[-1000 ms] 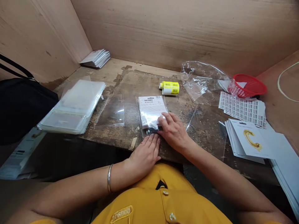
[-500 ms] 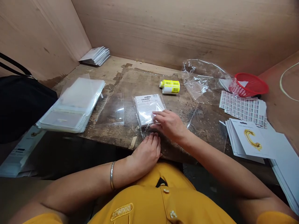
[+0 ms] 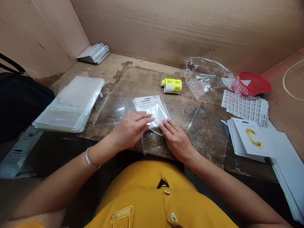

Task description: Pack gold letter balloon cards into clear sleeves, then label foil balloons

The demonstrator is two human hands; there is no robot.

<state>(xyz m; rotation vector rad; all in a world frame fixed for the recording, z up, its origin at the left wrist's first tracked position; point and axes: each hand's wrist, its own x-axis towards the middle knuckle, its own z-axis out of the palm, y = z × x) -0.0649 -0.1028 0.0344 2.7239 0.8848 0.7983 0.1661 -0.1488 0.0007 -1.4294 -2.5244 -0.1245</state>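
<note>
A white printed card in a clear plastic bag lies flat on the worn wooden table in front of me, the bag's open end hanging toward my lap. My left hand is over the bag's left side, fingers stretched across the card. At the lower right corner my right hand rests with its fingers extended on the plastic. Neither hand is wrapped round anything. Just left of this bag, another clear bag lies flat. Behind it is a roll of yellow barcode labels.
At left lies a thick stack of clear bags, beside a black bag. White cards are piled at the back. To the right are crumpled plastic, a red basket, sticker sheets and cards with a gold letter C.
My left hand has moved from the table edge up and left onto the bag's left side. My right hand has slid down toward the card's lower right corner.
</note>
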